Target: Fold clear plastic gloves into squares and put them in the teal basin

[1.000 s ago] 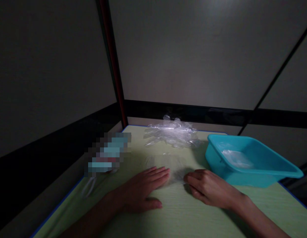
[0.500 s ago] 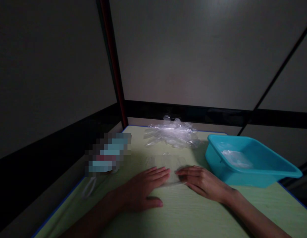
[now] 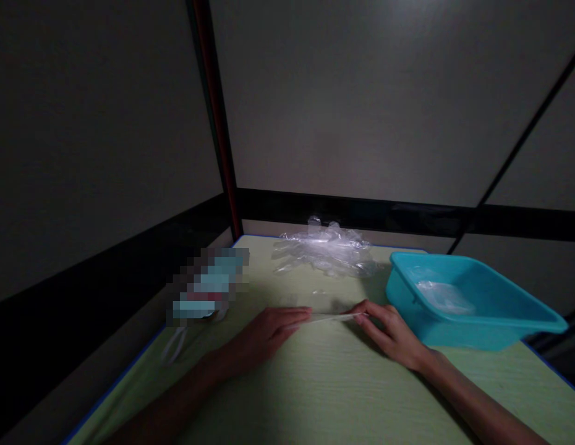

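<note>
A thin, see-through plastic glove (image 3: 331, 317) lies at the middle of the table, its near edge raised in a fold between my hands. My left hand (image 3: 273, 327) pinches the left end of that edge, thumb under the fingers. At the right end, my right hand (image 3: 387, 330) holds the edge between thumb and index finger. The glove's far part is faint against the table top. Beyond it rests a loose pile of clear plastic gloves (image 3: 327, 247), with rounded finger shapes sticking up at the back.
A turquoise plastic basin (image 3: 454, 334) stands on the right, with flat clear plastic (image 3: 445, 296) inside. On the left lies a blurred-out item (image 3: 208, 284) with a white loop (image 3: 175, 346). The pale green table (image 3: 315, 395) has blue edging and meets panelled walls behind.
Both hands were flat over the glove. Now the fingers have closed on its near edge and lifted it slightly. The pile and basin stay put.
</note>
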`<state>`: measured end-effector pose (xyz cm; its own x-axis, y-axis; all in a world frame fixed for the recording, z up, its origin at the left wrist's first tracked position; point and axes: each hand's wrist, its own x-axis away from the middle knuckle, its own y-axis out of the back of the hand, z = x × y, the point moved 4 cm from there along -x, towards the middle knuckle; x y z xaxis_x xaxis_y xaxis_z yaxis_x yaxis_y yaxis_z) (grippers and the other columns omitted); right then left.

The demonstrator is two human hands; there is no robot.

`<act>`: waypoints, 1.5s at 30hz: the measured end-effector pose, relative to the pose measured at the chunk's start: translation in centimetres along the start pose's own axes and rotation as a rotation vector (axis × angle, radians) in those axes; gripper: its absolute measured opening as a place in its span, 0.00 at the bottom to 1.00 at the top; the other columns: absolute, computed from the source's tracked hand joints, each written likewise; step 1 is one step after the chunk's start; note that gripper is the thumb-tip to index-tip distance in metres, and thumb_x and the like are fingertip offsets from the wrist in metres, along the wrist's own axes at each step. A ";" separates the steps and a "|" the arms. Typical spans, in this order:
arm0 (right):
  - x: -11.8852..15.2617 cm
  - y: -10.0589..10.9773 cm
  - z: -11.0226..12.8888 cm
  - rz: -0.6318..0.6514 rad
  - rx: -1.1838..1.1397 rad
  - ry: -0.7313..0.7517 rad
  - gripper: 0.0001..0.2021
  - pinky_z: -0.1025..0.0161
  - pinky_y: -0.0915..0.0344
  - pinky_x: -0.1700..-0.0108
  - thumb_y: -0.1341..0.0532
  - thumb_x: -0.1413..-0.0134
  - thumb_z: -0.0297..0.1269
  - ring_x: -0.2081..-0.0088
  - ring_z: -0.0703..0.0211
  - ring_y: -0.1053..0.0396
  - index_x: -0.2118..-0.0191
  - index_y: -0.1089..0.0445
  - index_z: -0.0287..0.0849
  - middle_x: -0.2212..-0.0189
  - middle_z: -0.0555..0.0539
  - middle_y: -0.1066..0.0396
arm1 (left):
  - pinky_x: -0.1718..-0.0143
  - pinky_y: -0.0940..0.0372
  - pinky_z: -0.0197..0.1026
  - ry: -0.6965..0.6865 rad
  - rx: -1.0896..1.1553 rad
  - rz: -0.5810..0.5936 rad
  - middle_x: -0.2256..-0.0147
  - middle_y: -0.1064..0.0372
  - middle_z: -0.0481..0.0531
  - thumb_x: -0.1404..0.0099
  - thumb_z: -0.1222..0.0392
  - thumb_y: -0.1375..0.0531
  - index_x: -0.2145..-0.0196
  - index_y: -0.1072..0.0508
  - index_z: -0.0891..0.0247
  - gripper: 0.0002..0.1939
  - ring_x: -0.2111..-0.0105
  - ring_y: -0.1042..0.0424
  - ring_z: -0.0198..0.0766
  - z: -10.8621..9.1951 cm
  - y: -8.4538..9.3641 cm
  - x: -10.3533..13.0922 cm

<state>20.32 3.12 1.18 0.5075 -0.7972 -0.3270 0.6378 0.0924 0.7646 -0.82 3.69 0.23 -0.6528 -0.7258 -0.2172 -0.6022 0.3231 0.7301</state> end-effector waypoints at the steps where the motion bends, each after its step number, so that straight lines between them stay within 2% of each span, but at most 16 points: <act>1: 0.0 0.3 0.0 -0.034 -0.008 -0.003 0.12 0.67 0.40 0.68 0.54 0.42 0.39 0.71 0.63 0.34 0.66 0.36 0.41 0.72 0.49 0.31 | 0.49 0.46 0.40 0.021 0.016 -0.046 0.52 0.37 0.49 0.37 0.59 0.54 0.53 0.34 0.60 0.17 0.52 0.39 0.36 0.0 0.3 0.0; 7: -0.1 2.0 0.6 -0.185 -0.038 -0.014 0.12 0.68 0.40 0.74 0.52 0.44 0.39 0.75 0.63 0.36 0.70 0.36 0.41 0.77 0.49 0.34 | 0.56 0.40 0.39 0.103 0.037 -0.282 0.61 0.30 0.50 0.39 0.56 0.51 0.63 0.28 0.63 0.15 0.60 0.33 0.40 -1.2 2.7 -0.2; 11: 0.1 2.9 1.3 -0.214 -0.099 -0.006 0.10 0.68 0.40 0.76 0.50 0.44 0.39 0.75 0.63 0.36 0.69 0.36 0.41 0.77 0.49 0.34 | 0.69 0.37 0.35 0.147 -0.030 -0.360 0.75 0.30 0.48 0.42 0.54 0.49 0.76 0.29 0.64 0.14 0.72 0.31 0.37 -1.9 3.8 -0.2; 13: 0.2 3.3 1.8 -0.206 -0.174 -0.014 0.09 0.68 0.39 0.77 0.50 0.45 0.39 0.76 0.63 0.36 0.69 0.36 0.41 0.78 0.49 0.34 | 0.74 0.38 0.34 0.146 0.023 -0.330 0.79 0.32 0.47 0.42 0.54 0.49 0.79 0.32 0.64 0.14 0.77 0.32 0.35 -2.5 4.0 -0.2; 16: 0.2 3.7 2.6 -0.201 -0.354 -0.041 0.09 0.67 0.38 0.77 0.48 0.45 0.39 0.78 0.63 0.34 0.71 0.37 0.42 0.80 0.50 0.33 | 0.78 0.38 0.34 0.160 0.270 -0.270 0.77 0.31 0.49 0.42 0.54 0.50 0.76 0.34 0.64 0.13 0.80 0.31 0.34 -3.5 4.0 -0.3; 20: -0.3 3.4 2.7 -0.159 -0.577 -0.211 0.11 0.68 0.39 0.81 0.46 0.49 0.44 0.83 0.65 0.35 0.73 0.38 0.42 0.85 0.53 0.34 | 0.87 0.42 0.32 0.292 0.534 -0.233 0.79 0.30 0.49 0.44 0.50 0.49 0.76 0.39 0.63 0.13 0.87 0.34 0.31 -3.6 3.3 -0.5; 25: -0.8 0.1 -0.1 -0.025 -0.812 -0.494 0.14 0.71 0.39 0.81 0.43 0.53 0.47 0.81 0.65 0.32 0.71 0.40 0.40 0.82 0.52 0.31 | 0.90 0.46 0.29 0.487 0.629 -0.156 0.79 0.30 0.48 0.46 0.47 0.48 0.77 0.44 0.63 0.16 0.89 0.36 0.30 -0.8 1.0 -1.0; 28: -0.9 -1.9 -1.9 0.032 -0.849 -0.564 0.15 0.70 0.39 0.80 0.42 0.54 0.48 0.80 0.64 0.31 0.72 0.41 0.39 0.81 0.50 0.30 | 0.90 0.47 0.28 0.603 0.568 -0.142 0.83 0.32 0.47 0.47 0.49 0.48 0.77 0.45 0.63 0.15 0.89 0.36 0.30 1.3 -0.2 -1.1; 31: -1.1 -2.7 -2.9 0.011 -0.824 -0.551 0.15 0.69 0.40 0.81 0.43 0.55 0.48 0.80 0.63 0.32 0.74 0.43 0.40 0.83 0.52 0.32 | 0.89 0.47 0.28 0.659 0.542 -0.137 0.84 0.33 0.46 0.47 0.50 0.48 0.77 0.44 0.63 0.13 0.89 0.36 0.30 2.3 -0.6 -1.4; 34: -1.2 -2.5 -3.3 -0.007 -0.758 -0.510 0.14 0.70 0.42 0.81 0.44 0.54 0.47 0.83 0.65 0.35 0.73 0.43 0.40 0.86 0.55 0.36 | 0.88 0.46 0.28 0.683 0.550 -0.132 0.81 0.32 0.47 0.46 0.51 0.49 0.75 0.42 0.64 0.12 0.87 0.35 0.30 2.7 -0.4 -1.8; 37: -1.3 -1.7 -3.5 -0.046 -0.551 -0.452 0.12 0.69 0.44 0.82 0.48 0.50 0.45 0.84 0.65 0.38 0.69 0.42 0.40 0.85 0.55 0.38 | 0.87 0.44 0.30 0.661 0.481 -0.199 0.80 0.33 0.46 0.45 0.52 0.50 0.72 0.41 0.63 0.11 0.86 0.34 0.32 2.8 0.4 -1.9; 40: -1.3 -0.4 -3.1 -0.156 -0.191 -0.323 0.11 0.66 0.42 0.78 0.49 0.48 0.40 0.78 0.62 0.37 0.63 0.40 0.38 0.80 0.51 0.36 | 0.82 0.41 0.34 0.541 0.218 -0.363 0.75 0.32 0.47 0.44 0.56 0.51 0.67 0.40 0.63 0.09 0.84 0.33 0.32 2.4 2.0 -1.5; 42: -1.2 0.2 -2.5 -0.190 -0.010 -0.230 0.11 0.63 0.39 0.72 0.50 0.46 0.37 0.73 0.60 0.35 0.60 0.39 0.37 0.74 0.48 0.34 | 0.76 0.38 0.36 0.451 0.021 -0.450 0.71 0.31 0.50 0.43 0.57 0.51 0.63 0.40 0.63 0.10 0.79 0.31 0.35 1.9 2.8 -1.1; 45: -1.2 0.5 -1.5 -0.131 0.083 -0.094 0.12 0.60 0.39 0.60 0.52 0.44 0.34 0.62 0.58 0.35 0.56 0.40 0.38 0.63 0.44 0.33 | 0.66 0.38 0.39 0.371 -0.130 -0.432 0.64 0.31 0.52 0.40 0.57 0.54 0.58 0.41 0.62 0.13 0.67 0.30 0.39 1.0 2.7 -0.8</act>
<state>20.93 4.97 1.14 0.3640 -0.8521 -0.3761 0.6430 -0.0622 0.7633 -2.37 5.79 1.73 -0.1419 -0.9470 -0.2881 -0.7012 -0.1093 0.7046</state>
